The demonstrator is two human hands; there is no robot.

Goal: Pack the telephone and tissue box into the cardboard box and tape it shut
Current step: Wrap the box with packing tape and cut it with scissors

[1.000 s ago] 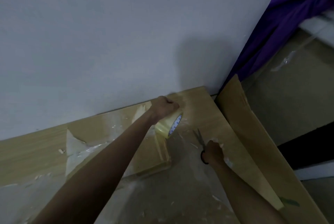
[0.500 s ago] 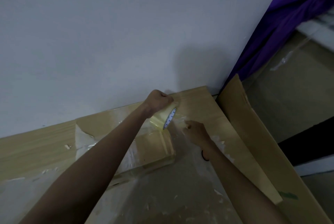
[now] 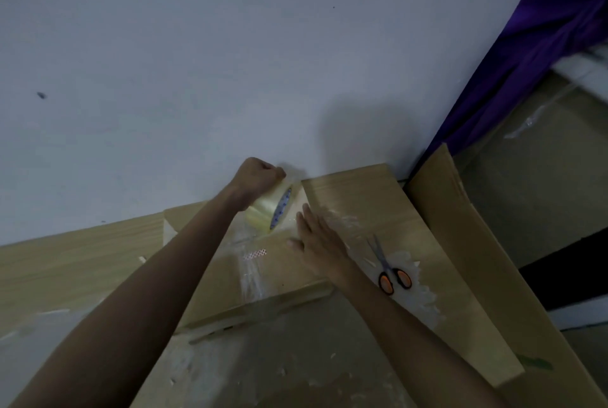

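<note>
My left hand (image 3: 260, 179) is closed in a fist around the roll of tape (image 3: 270, 212), held on edge at the far side of the cardboard box (image 3: 289, 272), close to the wall (image 3: 230, 62). My right hand (image 3: 317, 243) lies flat and open, holding nothing, palm down on the box lid just right of the roll. A clear strip of tape (image 3: 251, 271) runs along the closed lid toward me; the telephone and tissue box are not visible, presumably inside. The scissors (image 3: 390, 271) lie on the bench (image 3: 65, 263), just beside my right wrist. The tape looks thin, sticky and apt to wrinkle, so I judge the roll best gripped by its rim while the lid, light and slightly yielding, is pressed flat.
</note>
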